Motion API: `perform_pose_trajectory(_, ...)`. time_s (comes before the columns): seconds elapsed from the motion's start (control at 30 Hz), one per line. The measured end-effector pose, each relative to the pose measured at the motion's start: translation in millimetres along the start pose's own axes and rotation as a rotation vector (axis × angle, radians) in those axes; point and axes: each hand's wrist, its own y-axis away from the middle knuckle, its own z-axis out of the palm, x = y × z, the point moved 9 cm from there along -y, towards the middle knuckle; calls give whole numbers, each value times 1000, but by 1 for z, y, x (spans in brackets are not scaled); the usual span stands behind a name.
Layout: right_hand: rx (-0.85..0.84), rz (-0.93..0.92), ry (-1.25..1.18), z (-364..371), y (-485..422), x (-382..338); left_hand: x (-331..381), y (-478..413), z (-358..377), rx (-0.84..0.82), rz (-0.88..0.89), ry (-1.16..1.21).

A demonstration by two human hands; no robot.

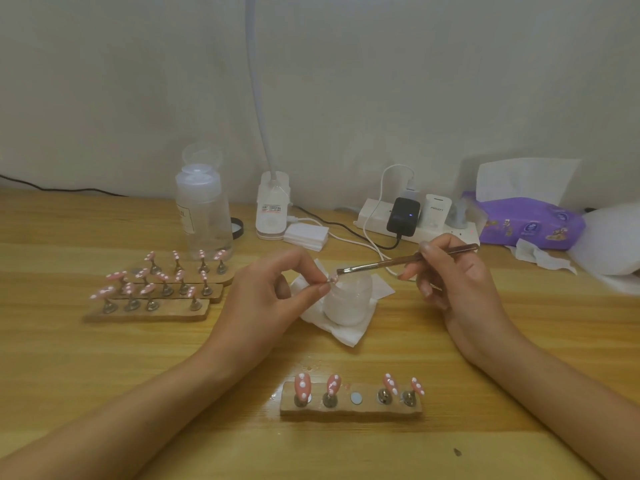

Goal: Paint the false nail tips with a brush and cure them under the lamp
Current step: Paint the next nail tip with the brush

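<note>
Head view: clear plastic bottle [202, 216], white lamp base [272, 211], white power strip [372, 216] and purple tissue pack [530, 225] line wall edge of wooden table [69, 358]. Three wooden stands of pink dotted nail tips [156, 296] lie left of hands. Left hand [273, 296] pinches small nail tip [331, 280] over frosted white jar [348, 304]. Right hand [450, 271] grips brown-handled brush [381, 265], bristles just beside tip. Fourth wooden stand [351, 408] sits between forearms; open wood at front left.

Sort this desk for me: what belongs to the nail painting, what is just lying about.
In use: brush in right hand, nail tip pinched by left hand, white jar, near holder strip, left holder strips, gooseneck lamp.
Lying about: clear bottle, power strip, purple tissue pack, stack of pads.
</note>
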Motion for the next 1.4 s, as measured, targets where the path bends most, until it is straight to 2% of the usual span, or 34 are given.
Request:
perform_pose_trajectory(0.17, -83, -30, -17, 9, 2, -4, -1, 0, 0, -2, -8, 7)
perform_pose_trajectory(0.3, -18, -15, -26, 1, 1, -3, 0, 0, 1, -10, -9, 9)
perform_pose_trajectory(0.43, -58, -27, 15, 6, 2, -4, 0, 1, 1, -10, -11, 9)
perform_pose_trajectory(0.53, 6, -1, -3, -1, 0, -1, -1, 1, 1, -10, -22, 10)
perform_pose_trajectory(0.67, -63, -18, 3, 7, 3, -4, -3, 1, 0, -10, -38, 25)
perform_pose_trajectory(0.8, 2, -6, -20, -1, 1, -2, -2, 1, 2, -17, -42, 19)
perform_pose_trajectory(0.93, -49, -14, -6, 5, 2, -3, -4, 2, 2, -20, -67, 38)
perform_pose_trajectory(1.07, 32, 16, -38, -4, 0, 1, -7, 3, 2, -16, -117, 80)
perform_pose_trajectory(1.23, -60, -21, -28, 8, 3, -4, -11, 3, 2, -15, -158, 101)
perform_pose_trajectory(1.4, -12, -20, 0, 1, 2, -2, -13, 3, 1, -15, -165, 97)
